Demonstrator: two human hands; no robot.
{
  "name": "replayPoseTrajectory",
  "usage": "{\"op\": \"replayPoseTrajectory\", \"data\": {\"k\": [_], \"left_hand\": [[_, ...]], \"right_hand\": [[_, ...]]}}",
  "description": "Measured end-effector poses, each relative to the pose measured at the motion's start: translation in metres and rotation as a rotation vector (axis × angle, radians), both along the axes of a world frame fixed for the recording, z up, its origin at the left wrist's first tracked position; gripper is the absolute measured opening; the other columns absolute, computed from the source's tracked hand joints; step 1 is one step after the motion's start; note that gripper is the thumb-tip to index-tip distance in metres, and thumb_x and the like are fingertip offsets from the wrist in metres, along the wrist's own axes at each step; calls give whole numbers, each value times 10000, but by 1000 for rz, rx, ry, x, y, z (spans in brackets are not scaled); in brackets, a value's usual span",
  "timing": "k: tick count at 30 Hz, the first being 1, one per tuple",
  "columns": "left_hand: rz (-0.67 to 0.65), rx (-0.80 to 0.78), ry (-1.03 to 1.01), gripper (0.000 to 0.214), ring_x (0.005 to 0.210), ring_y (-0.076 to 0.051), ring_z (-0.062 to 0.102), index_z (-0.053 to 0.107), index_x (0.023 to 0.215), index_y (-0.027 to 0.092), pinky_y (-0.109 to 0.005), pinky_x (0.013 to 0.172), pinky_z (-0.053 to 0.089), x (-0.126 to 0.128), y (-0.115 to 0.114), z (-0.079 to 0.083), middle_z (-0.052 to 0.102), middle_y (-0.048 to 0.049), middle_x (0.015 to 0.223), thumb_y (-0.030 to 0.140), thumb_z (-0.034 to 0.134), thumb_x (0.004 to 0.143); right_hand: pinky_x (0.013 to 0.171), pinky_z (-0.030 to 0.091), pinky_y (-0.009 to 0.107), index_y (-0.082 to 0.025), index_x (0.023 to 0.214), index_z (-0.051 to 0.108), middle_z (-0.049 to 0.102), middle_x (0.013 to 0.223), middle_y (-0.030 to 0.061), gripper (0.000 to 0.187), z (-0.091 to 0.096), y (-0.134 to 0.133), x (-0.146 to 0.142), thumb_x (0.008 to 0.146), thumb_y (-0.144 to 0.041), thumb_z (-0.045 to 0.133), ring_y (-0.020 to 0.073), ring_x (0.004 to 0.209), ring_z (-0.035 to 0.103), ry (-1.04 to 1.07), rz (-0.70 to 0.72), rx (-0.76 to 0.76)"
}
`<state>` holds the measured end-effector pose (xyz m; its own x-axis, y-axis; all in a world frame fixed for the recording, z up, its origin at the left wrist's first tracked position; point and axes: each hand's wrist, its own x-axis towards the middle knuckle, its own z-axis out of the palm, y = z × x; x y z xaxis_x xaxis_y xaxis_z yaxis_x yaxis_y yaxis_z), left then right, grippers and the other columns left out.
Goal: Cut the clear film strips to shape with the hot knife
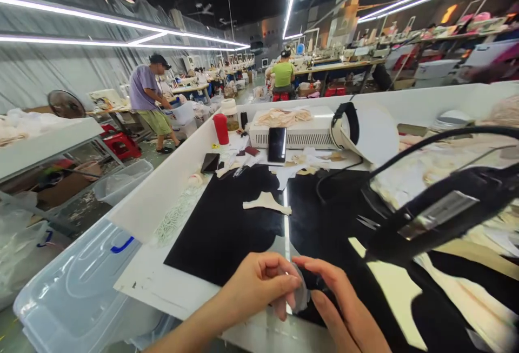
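Note:
Low in the middle of the view, my left hand [267,282] has thumb and fingers pinched on a thin, grey, see-through cut piece [300,293]. Beside it on the right is my right hand [343,301], its thumb and fingers apart near the edge of that piece; whether they touch it I cannot tell. Both hands are over the front edge of a black mat [227,228]. Another grey see-through piece [279,245] shows just beyond the fingers. Farther back on the mat lies a cream cut fabric piece [266,202].
A black lamp-like fixture [441,218] reaches in from the right, above pale yellow pieces [395,293] and small snips [368,222]. Behind stand a phone [277,145], a white box [312,134] and a red thread cone [220,128]. A lidded bin [73,293] stands left; two people are farther off.

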<state>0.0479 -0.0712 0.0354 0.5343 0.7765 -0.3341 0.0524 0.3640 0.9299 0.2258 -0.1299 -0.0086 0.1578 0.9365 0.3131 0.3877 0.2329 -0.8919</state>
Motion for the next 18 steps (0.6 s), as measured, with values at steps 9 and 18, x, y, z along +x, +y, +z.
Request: {"op": "replayPoseTrajectory", "data": {"k": [9,18], "left_hand": [[27,70,93,340,454,-72,525,667,959,163,-185,462,422,-1,21,-14,625,33,665,454,746,801],[158,556,436,127,607,-117,547,602,1011,243,-219,577,394,-3,39,-26,616,50,773,333,640,931]], "right_hand": [[633,565,228,-256,843,701,697,741,8,276,10,23,19,957,-477,582,170,650,667,-66,158,-210],[759,586,268,-281,1057,714,745,991,31,250,-3,48,18,1049,-346,473,178,871,735,-409,92,3]]}}
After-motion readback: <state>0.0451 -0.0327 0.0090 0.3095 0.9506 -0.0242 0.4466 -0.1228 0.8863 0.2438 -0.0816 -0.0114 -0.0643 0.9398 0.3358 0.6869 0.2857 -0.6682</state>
